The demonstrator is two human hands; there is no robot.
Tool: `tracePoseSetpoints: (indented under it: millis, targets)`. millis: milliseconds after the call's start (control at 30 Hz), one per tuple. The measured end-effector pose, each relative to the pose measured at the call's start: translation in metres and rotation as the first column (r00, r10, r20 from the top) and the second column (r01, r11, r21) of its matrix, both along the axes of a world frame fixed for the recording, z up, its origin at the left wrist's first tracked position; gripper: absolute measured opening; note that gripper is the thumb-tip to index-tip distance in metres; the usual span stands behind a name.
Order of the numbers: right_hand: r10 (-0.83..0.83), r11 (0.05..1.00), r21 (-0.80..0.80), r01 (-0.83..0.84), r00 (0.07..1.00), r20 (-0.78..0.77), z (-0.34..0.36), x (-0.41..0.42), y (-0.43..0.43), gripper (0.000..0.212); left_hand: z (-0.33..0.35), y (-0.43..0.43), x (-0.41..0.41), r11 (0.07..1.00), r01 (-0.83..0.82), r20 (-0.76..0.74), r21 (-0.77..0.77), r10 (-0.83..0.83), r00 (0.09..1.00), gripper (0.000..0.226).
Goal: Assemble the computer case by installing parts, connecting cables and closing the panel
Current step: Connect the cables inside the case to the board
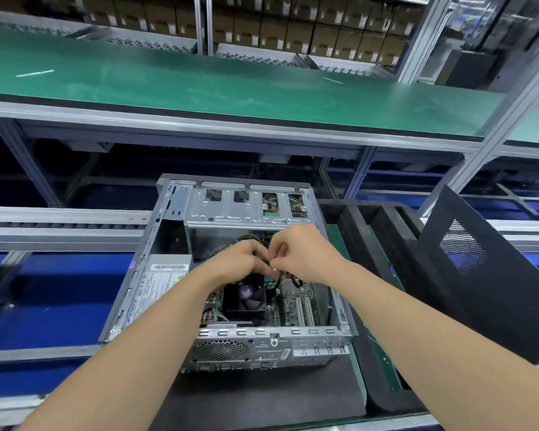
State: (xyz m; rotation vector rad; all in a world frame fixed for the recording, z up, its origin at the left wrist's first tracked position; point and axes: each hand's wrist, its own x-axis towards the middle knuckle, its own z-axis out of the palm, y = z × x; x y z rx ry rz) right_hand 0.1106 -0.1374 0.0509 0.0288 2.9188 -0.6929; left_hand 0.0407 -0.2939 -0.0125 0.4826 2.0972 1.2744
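Open grey steel computer case [271,332] is lying on the surface [262,396], long axis running 6 to 12 o'clock. Over its black cooler fan [246,297], left hand [240,262] and right hand [305,253] are meeting, both pinching a thin black cable [277,279]; silver drive cage [246,209] is standing at 12, black vented side panel [495,290] at 3.

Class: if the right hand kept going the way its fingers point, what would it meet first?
Probably the left hand: the right hand points at it, fingertips almost touching; depth unclear.
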Motion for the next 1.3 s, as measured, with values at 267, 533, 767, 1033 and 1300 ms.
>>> tracePoseSetpoints:
  millis: [267,533,767,1033,1300]
  targets:
    - [0.42,0.867,0.231,-0.441,0.897,0.136,-0.038,-0.033,-0.011,0.034,0.006,-0.019,-0.032,0.931,-0.08,-0.473,-0.356,-0.106,0.875,0.046]
    - [0.548,0.781,0.257,-0.569,0.822,0.155,-0.069,-0.069,-0.021,0.072,0.011,-0.037,-0.059,0.748,0.023,-0.475,-0.663,-0.444,0.76,0.052]
    - [0.603,0.726,0.256,-0.638,0.77,0.208,-0.071,-0.086,-0.017,0.035,0.012,-0.056,-0.06,0.9,0.013,-0.264,-0.435,-0.142,0.954,0.053]
    - [0.764,0.579,0.179,-0.796,0.606,0.221,-0.078,-0.083,-0.028,0.088,0.002,-0.045,-0.061,0.708,-0.048,-0.297,-0.705,-0.234,0.926,0.038]
    - [0.77,0.423,0.278,-0.862,0.504,0.392,-0.078,-0.069,-0.025,0.171,0.002,-0.043,-0.06,0.748,-0.065,-0.266,-0.66,-0.153,0.952,0.038]
